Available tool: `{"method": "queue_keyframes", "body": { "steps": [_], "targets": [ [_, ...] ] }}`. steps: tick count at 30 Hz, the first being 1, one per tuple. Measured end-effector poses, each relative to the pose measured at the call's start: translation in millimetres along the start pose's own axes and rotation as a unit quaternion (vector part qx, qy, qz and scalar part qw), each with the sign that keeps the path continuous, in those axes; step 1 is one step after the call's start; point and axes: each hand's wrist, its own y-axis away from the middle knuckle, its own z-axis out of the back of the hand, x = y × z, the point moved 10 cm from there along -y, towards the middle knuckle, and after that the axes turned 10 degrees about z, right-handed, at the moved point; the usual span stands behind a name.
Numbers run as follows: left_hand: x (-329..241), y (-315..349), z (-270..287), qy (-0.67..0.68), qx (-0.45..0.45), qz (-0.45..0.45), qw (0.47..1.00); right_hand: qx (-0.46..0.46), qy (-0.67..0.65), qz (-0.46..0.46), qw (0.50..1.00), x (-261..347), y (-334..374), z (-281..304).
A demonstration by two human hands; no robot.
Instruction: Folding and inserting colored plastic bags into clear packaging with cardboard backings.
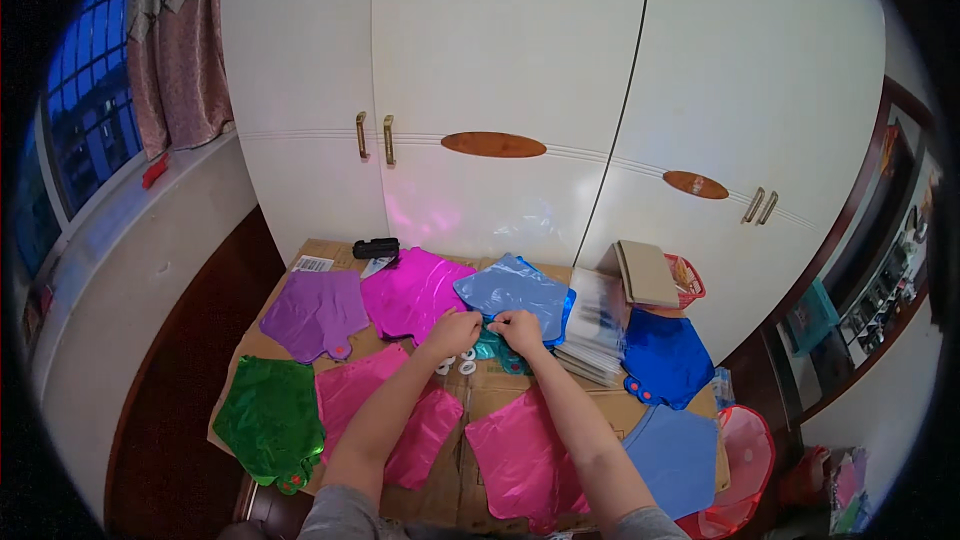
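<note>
Brown flattened cardboard [480,380] covers the floor in front of the tall white wardrobe doors [500,90], and every place below is told from that cardboard sheet. Its far edge runs close under the doors; its left edge gives onto a dark wooden floor strip [180,380] beside the pale wall, the widest free room about it. Along the sheet's near edge lie two pink foil balloons [520,460], with a crinkled green foil balloon [270,420] overhanging the near-left corner and a pale blue foil balloon [675,455] at the near-right corner, beside a red mesh basket [745,465] just off the sheet. Toward the far edge lie a purple foil balloon [315,310] and a magenta foil balloon [415,290]. On the right edge sits a stack of clear plastic sleeves [598,325], with a dark blue foil balloon [665,355] beside it. At the sheet's middle, a light blue foil balloon [515,292] lies flat; the left hand [455,330] and right hand [518,330] meet at its near edge, fingers curled and pinched closed on that edge. Small white tape rolls [460,362] lie just nearer than the hands.
</note>
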Motion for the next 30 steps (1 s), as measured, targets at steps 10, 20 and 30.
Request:
{"method": "queue_keyframes", "body": {
  "steps": [10,20,30],
  "targets": [
    [-23.6,13.1,26.0,-0.091,-0.114,-0.052,0.988,-0.029,-0.072,-0.016,0.997,-14.2,-0.2,0.8],
    [-7.0,0.3,-27.8,-0.231,0.015,-0.063,0.971,-0.165,-0.229,-0.165,0.945,-79.1,-33.1,59.0],
    [-23.0,2.7,-29.5,-0.225,0.054,-0.059,0.971,-0.326,-0.212,-0.117,0.914,-116.3,-65.3,220.5]
  ]
}}
